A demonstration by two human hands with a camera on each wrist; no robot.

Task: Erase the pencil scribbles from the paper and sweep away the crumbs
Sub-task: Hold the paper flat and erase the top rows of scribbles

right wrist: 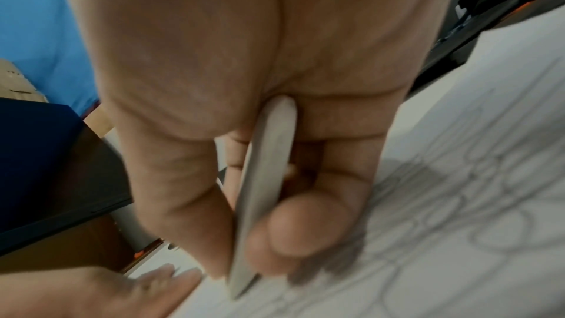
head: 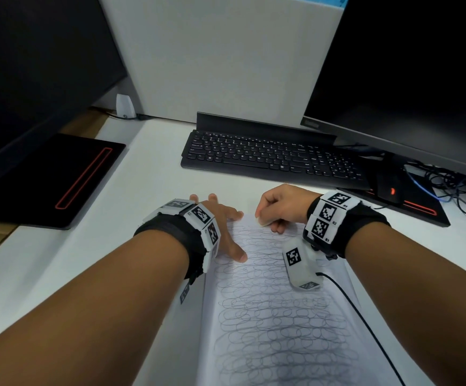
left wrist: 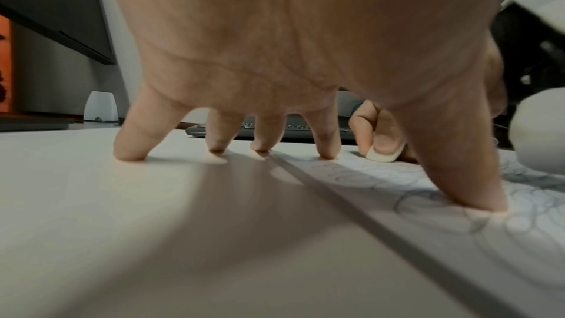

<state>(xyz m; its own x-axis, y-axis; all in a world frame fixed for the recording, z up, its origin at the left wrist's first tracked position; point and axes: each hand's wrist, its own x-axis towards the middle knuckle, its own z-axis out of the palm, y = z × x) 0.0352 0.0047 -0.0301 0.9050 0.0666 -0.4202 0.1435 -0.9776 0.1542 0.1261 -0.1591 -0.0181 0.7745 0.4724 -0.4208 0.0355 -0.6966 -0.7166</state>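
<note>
A white sheet of paper point(head: 282, 316) is laid lengthwise on the white desk point(head: 59, 274), between the 2 forearms and in front of the black keyboard point(head: 270, 160). Nearly its whole surface is covered with grey pencil scribbles point(head: 279, 330), drawn as rows of overlapping loops; they are densest at the near end and fainter toward the far edge.

The left hand point(head: 220, 227) is spread open, its fingers straight. The paper's left edge is pinned by the thumb and index fingertip, as is shown in the left wrist view, while the other fingertips are pressed on the bare desk just beside the sheet.

The right hand point(head: 282, 207) is curled at the far end of the paper, and a white eraser point(head: 262, 222) is pinched in it between thumb and fingers. The eraser is seen in the right wrist view as a thin, flat, pale slab with rounded ends, one end tucked into the palm and the other set against the paper near its top left corner.

A black mouse point(head: 390, 188) with a red light is seen to the right.
</note>
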